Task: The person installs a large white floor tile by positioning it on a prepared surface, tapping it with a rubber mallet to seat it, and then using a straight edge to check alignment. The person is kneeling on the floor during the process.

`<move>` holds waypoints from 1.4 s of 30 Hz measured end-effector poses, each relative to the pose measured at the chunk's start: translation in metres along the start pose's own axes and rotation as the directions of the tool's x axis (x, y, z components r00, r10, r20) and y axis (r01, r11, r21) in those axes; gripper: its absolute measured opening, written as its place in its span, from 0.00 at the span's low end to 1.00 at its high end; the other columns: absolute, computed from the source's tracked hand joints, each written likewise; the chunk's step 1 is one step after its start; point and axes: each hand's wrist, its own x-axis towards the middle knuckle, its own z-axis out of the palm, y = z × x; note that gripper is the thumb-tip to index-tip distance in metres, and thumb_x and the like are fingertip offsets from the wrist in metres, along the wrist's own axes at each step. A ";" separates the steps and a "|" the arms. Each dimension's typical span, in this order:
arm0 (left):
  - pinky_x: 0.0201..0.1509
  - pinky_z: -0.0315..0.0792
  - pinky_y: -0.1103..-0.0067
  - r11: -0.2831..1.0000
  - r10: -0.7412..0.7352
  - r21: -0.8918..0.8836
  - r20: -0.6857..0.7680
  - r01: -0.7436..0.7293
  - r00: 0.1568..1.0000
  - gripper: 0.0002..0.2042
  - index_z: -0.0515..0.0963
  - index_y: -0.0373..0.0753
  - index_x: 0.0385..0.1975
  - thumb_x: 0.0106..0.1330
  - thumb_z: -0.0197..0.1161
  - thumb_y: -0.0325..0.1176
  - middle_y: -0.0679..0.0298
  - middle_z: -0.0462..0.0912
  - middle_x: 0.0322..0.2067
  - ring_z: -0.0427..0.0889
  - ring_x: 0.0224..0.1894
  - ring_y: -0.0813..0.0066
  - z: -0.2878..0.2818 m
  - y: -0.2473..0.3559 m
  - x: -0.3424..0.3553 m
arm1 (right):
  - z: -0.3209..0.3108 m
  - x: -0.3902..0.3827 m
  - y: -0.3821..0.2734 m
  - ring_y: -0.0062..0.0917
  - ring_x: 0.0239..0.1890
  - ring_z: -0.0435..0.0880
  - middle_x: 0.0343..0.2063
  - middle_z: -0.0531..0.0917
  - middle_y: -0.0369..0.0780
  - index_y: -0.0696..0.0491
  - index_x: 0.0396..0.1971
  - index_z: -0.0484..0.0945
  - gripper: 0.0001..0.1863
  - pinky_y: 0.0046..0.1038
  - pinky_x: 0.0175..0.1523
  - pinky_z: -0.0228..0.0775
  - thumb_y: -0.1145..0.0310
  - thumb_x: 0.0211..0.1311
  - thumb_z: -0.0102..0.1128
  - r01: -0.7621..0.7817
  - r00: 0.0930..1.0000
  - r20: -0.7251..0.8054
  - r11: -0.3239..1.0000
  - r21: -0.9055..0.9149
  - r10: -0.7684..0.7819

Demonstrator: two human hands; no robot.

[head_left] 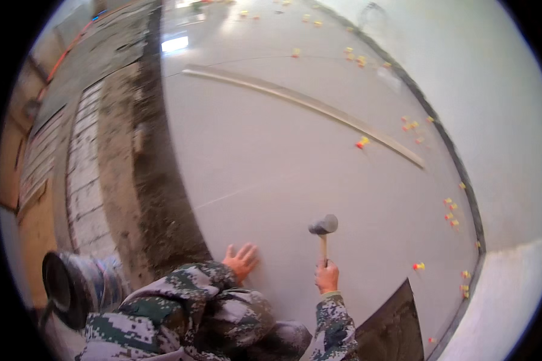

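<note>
My right hand [327,277] is wrapped round the wooden handle of a rubber mallet [324,225]. The mallet's dark grey head is over the pale floor tiles [265,222]; I cannot tell whether it touches them. To the left, my left hand [241,262] has its fingers spread on the tile surface near the tiled area's left edge, holding nothing. Both sleeves are camouflage-patterned. Small yellow and red tile levelling clips [362,142] are scattered over the tiles, with one [419,266] to the right of the mallet.
A long straightedge bar [307,102] lies across the farther tiles. Rough mortar ground [156,180] borders the tiles on the left, with a bucket [72,292] lower left. A dark sheet or bare patch [394,328] is at lower right. A white wall [494,120] rises along the right.
</note>
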 end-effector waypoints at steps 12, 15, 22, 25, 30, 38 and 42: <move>0.67 0.46 0.29 0.988 0.047 0.138 0.136 -0.066 0.990 0.59 0.45 0.62 0.77 0.45 0.74 0.67 0.58 0.30 0.78 0.27 0.79 0.44 -0.020 -0.010 0.015 | 0.029 -0.115 0.057 0.22 0.21 0.77 0.17 0.75 0.37 0.56 0.27 0.75 0.22 0.31 0.27 0.70 0.52 0.74 0.51 0.096 0.910 -0.409 0.922 0.375 0.071; 0.67 0.43 0.29 0.987 0.102 0.115 0.101 -0.113 0.990 0.57 0.44 0.66 0.77 0.48 0.72 0.68 0.61 0.29 0.79 0.25 0.78 0.43 -0.035 0.015 0.034 | 0.040 -0.121 0.157 0.24 0.16 0.75 0.17 0.75 0.36 0.56 0.28 0.74 0.25 0.33 0.21 0.67 0.48 0.74 0.50 -0.037 0.805 -0.592 0.999 0.014 0.038; 0.69 0.40 0.29 0.972 0.120 0.194 0.071 -0.132 0.990 0.56 0.43 0.63 0.78 0.51 0.67 0.71 0.64 0.29 0.79 0.27 0.78 0.43 -0.012 -0.016 0.038 | 0.024 -0.168 0.069 0.21 0.12 0.69 0.15 0.70 0.34 0.51 0.27 0.67 0.24 0.26 0.17 0.62 0.47 0.76 0.46 0.119 0.844 -0.460 0.741 0.661 0.275; 0.75 0.37 0.39 0.989 0.129 0.085 -0.109 -0.120 0.986 0.51 0.48 0.49 0.77 0.59 0.62 0.68 0.60 0.35 0.79 0.30 0.79 0.49 -0.030 -0.002 0.057 | 0.057 -0.164 0.139 0.22 0.15 0.72 0.15 0.71 0.34 0.53 0.28 0.68 0.24 0.29 0.22 0.65 0.47 0.76 0.45 0.255 0.734 -0.662 0.843 0.474 0.150; 0.81 0.30 0.61 0.970 -0.227 -0.173 -0.418 0.168 0.879 0.51 0.46 0.32 0.75 0.65 0.52 0.68 0.48 0.37 0.77 0.32 0.80 0.57 0.000 -0.057 0.061 | 0.055 -0.186 0.055 0.22 0.18 0.74 0.17 0.72 0.34 0.54 0.30 0.70 0.23 0.29 0.24 0.65 0.49 0.76 0.47 -0.129 0.926 -0.334 0.977 0.168 0.179; 0.79 0.31 0.53 0.883 -0.466 -0.330 -0.519 0.335 0.717 0.48 0.46 0.26 0.74 0.69 0.51 0.62 0.43 0.39 0.76 0.33 0.80 0.51 -0.035 -0.031 0.052 | 0.101 -0.121 0.044 0.18 0.19 0.72 0.18 0.71 0.33 0.54 0.32 0.69 0.21 0.22 0.23 0.63 0.49 0.74 0.52 0.361 0.827 -0.547 0.868 0.341 -0.130; 0.79 0.28 0.55 0.858 -0.508 -0.342 -0.467 0.383 0.724 0.48 0.44 0.25 0.74 0.69 0.51 0.61 0.43 0.38 0.76 0.31 0.80 0.52 -0.017 -0.036 0.025 | 0.074 -0.135 -0.041 0.20 0.12 0.69 0.17 0.71 0.35 0.54 0.31 0.68 0.22 0.25 0.17 0.60 0.49 0.76 0.49 -0.033 0.973 -0.167 0.811 0.583 0.160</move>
